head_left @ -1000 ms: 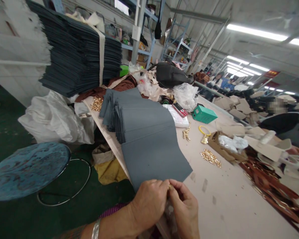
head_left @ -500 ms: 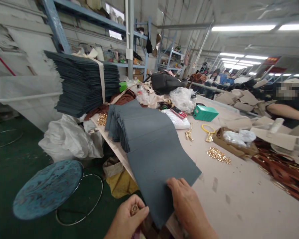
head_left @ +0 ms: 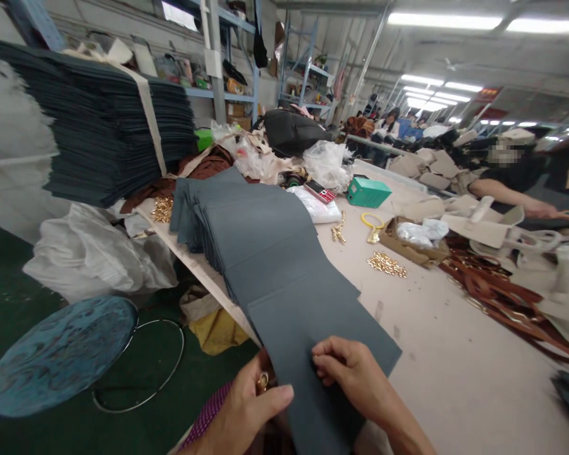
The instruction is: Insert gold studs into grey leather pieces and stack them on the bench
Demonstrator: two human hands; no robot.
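A fanned row of grey fabric pieces (head_left: 260, 246) lies along the near edge of the pale worktable (head_left: 455, 373). My right hand (head_left: 355, 379) rests on the nearest grey piece (head_left: 313, 328), fingers curled and pinching at it. My left hand (head_left: 246, 411) is below the table edge, closed on a small gold metal fitting (head_left: 262, 381) beside that piece. A pile of gold fittings (head_left: 386, 264) lies on the table further right, out of reach of both hands.
A tall strapped stack of dark fabric (head_left: 99, 120) stands at the far left. A blue round stool (head_left: 59, 354) and white bags (head_left: 95, 253) sit on the green floor. A green box (head_left: 367, 191), brown straps (head_left: 507, 303) and another person's arm (head_left: 516, 199) are across the table.
My hands have parted: the left dropped below the table edge with the gold fitting, the right moved onto the nearest grey piece. The view has shifted left and closer.
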